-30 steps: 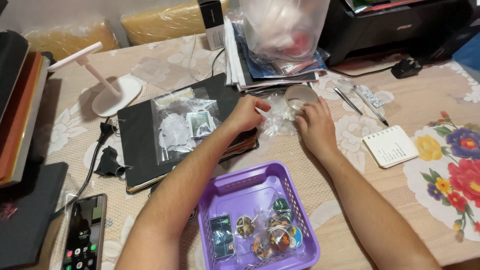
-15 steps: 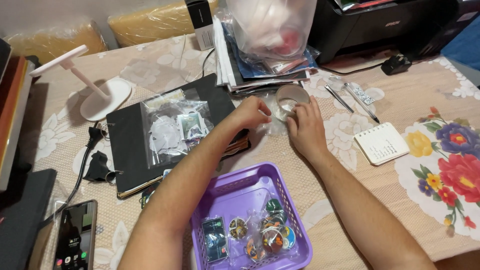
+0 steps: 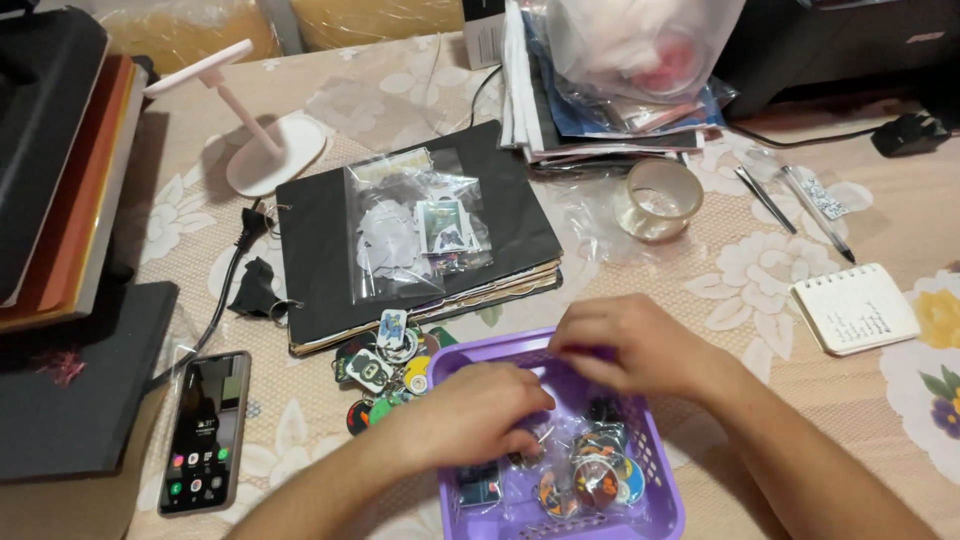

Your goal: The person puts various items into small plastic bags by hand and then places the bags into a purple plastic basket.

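A purple plastic basket (image 3: 662, 478) sits at the near edge of the table and holds several round colourful badges (image 3: 592, 478) and small clear bags. Both my hands are over it. My left hand (image 3: 478, 412) reaches into the basket with curled fingers that press on a crinkled clear plastic bag (image 3: 546, 437). Over the basket's far rim, my right hand (image 3: 632, 345) has its fingertips pinched together; what they hold is hidden.
A black binder (image 3: 510, 215) topped with clear sticker bags (image 3: 412, 225) lies behind the basket, loose badges (image 3: 385, 360) at its front edge. A tape roll (image 3: 660, 198), pens (image 3: 790, 200) and a notepad (image 3: 855, 308) lie to the right, with a phone (image 3: 205, 430) on the left.
Both hands have moved from beside the tape roll back toward me and down into the purple basket, bringing the clear bag along. The camera now looks closer in.
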